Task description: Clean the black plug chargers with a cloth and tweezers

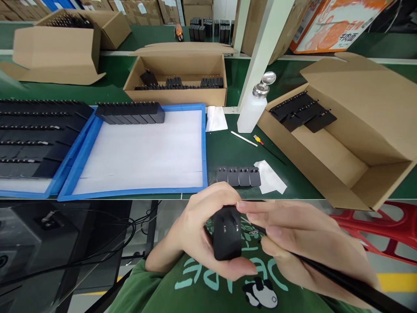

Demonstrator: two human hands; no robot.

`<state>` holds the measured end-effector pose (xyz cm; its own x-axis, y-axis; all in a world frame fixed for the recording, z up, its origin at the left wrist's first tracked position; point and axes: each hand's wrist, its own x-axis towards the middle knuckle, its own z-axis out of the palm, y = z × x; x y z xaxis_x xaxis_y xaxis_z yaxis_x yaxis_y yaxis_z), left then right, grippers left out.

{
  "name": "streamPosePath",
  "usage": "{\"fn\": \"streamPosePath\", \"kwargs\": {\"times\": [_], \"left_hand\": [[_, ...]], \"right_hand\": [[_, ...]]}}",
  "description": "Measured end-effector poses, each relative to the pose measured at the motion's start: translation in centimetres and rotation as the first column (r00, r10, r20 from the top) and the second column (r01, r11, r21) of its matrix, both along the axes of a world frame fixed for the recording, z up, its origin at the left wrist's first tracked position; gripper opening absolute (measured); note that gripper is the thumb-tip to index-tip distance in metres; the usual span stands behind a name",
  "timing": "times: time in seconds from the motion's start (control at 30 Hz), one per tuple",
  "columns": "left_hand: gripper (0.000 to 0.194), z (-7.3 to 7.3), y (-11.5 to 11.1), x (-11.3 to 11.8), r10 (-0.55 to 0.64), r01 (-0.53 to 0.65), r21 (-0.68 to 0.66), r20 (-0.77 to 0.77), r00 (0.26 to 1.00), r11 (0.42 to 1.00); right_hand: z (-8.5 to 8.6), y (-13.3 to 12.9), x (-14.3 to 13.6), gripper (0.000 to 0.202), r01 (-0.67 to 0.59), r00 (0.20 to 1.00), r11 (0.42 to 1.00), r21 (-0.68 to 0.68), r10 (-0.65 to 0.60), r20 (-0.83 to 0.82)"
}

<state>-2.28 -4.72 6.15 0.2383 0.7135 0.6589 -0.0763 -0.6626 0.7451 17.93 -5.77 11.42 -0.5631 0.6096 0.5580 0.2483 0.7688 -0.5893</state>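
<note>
My left hand (195, 230) is wrapped around a black plug adapter (227, 237), its two metal prongs facing up toward me. Close against the adapter's right side, my right hand (302, 239) has its fingers pressed together. A black cable (345, 276) runs from between those fingers to the lower right; its far end is hidden at the adapter. Just beyond my hands, a short row of black adapters (238, 176) lies on the green bench (215, 150), beside a white wipe (271, 177).
A blue-edged tray (140, 152) has one row of adapters at its back; a fuller tray (29, 143) adjoins it. Open cartons (176, 95) (339, 156) hold more adapters. A white pump bottle (252, 108) stands by a post (260, 48). A red stool (387, 226) is at right.
</note>
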Motion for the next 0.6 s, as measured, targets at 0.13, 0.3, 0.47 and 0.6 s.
{"fn": "streamPosePath", "kwargs": {"times": [0.13,0.3,0.47,0.6], "left_hand": [[0.063,0.2,-0.1,0.0,0.012,-0.012,-0.006,-0.008,1.0,1.0],[0.064,0.2,-0.2,-0.1,0.011,-0.011,-0.005,-0.01,1.0,1.0],[0.07,-0.1,0.0,-0.2,0.012,-0.012,0.012,0.0,1.0,1.0],[0.067,-0.2,-0.1,-0.2,0.014,-0.014,-0.01,0.003,1.0,1.0]], "right_hand": [[-0.6,-2.2,-3.8,0.016,0.408,0.808,0.892,-0.197,-0.452,-0.377],[-0.8,-3.0,-5.7,0.016,0.47,0.756,0.853,-0.229,-0.522,-0.395],[-1.0,-2.6,-5.2,0.018,0.534,0.749,0.821,-0.202,-0.57,-0.337],[-0.1,-1.1,-2.7,0.017,0.323,0.944,0.946,-0.032,-0.324,-0.058]]}}
